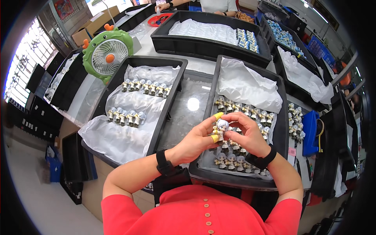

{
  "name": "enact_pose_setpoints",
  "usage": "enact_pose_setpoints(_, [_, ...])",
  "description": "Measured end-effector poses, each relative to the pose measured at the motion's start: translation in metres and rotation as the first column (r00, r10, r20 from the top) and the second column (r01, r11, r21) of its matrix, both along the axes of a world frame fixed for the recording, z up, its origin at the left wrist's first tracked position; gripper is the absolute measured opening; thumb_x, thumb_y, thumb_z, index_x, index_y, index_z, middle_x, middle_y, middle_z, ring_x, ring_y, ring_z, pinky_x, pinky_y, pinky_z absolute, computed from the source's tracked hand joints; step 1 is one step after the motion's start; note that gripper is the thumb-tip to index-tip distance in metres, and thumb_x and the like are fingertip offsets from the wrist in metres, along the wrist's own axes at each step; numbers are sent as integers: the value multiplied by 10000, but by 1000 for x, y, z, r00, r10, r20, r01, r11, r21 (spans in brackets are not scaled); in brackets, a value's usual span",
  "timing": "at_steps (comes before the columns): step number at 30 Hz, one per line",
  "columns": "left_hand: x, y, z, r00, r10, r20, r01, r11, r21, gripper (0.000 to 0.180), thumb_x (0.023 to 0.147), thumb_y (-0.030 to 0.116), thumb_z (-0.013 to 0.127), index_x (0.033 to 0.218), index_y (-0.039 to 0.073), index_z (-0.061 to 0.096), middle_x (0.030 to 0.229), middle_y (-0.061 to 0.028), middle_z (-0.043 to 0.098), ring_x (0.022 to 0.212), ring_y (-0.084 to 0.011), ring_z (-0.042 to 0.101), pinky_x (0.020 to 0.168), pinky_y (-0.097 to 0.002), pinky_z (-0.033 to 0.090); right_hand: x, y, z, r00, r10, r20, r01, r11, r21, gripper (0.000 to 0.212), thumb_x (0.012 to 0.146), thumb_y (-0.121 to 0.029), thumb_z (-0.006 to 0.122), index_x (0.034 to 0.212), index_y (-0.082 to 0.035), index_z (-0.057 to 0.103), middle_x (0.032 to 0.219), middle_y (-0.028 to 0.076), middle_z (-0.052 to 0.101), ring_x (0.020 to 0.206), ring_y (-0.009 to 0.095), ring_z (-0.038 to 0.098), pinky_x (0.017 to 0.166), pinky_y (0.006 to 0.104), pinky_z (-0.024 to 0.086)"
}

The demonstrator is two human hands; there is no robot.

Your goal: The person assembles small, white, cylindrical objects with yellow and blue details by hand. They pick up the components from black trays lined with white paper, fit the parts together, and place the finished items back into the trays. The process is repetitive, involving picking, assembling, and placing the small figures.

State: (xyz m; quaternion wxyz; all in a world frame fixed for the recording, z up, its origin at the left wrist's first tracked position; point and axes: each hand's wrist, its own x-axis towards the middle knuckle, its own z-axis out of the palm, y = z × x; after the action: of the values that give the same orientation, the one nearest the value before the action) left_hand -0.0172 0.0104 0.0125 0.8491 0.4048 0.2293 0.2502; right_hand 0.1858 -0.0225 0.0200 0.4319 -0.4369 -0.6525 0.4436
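A small figurine (pixel 220 128) with pale silver hair and a white outfit is held upright between my two hands, above the right black tray (pixel 280 129). My left hand (pixel 197 140), with yellow finger covers on two fingertips, pinches it from the left. From the other side, the fingers and thumb of my right hand (pixel 247 135) close on it. Rows of similar figurines (pixel 235 162) stand in the right tray beneath my hands, partly hidden by them. White paper (pixel 246 84) covers that tray's far part.
The left black tray (pixel 117 76) holds paper and two rows of figurines (pixel 126 116). A green fan (pixel 107 55) stands behind it. More figurines (pixel 295 123) lie right of my tray, beside a blue bin (pixel 310 133). Across the table, a person (pixel 217 5) sits behind another black tray (pixel 211 45).
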Motion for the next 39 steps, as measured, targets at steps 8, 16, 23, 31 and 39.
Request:
enact_pose_setpoints(8, [4,-3,-5,998,60,-13,-57,985,160,668,878,-70,489,1467,121,239,1259,-49,471,1086,-137,543,877,-258,460,2,1,1,1000,15,15,-15,1000,-19,345,835,20,574,1175,-41,579,1166,65,585,1048,163,573,917,306,462])
enact_pose_setpoints(16, [7,-14,-4,988,145,-62,-126,964,235,671,887,-4,597,1452,81,245,1212,-54,440,1028,-138,550,833,-291,511,-3,1,-14,986,46,-163,-68,989,-131,341,861,82,484,1176,-48,473,1159,100,603,1130,175,564,962,319,444])
enact_pose_setpoints(23, [7,-13,-3,986,142,-89,-113,957,266,667,889,43,618,1446,83,253,1220,-68,446,1032,-144,557,828,-301,518,-5,0,-11,993,32,-113,-41,996,-79,331,870,66,495,1183,-41,476,1134,105,625,1114,184,582,936,315,461])
enact_pose_setpoints(31, [7,-6,1,988,99,-116,-73,974,213,670,886,83,629,1443,88,258,1207,-79,474,1061,-167,571,843,-324,524,-5,1,-8,995,-13,-97,4,996,-94,314,873,25,537,1178,-39,499,1107,114,636,1052,179,611,900,301,476])
enact_pose_setpoints(39, [2,-8,-2,998,55,-20,-51,981,189,637,897,45,574,1448,78,256,1269,-67,487,1125,-173,548,907,-330,489,-4,-4,2,998,-65,28,65,998,-6,328,811,-63,622,1136,-44,582,1034,64,654,965,154,616,870,301,473])
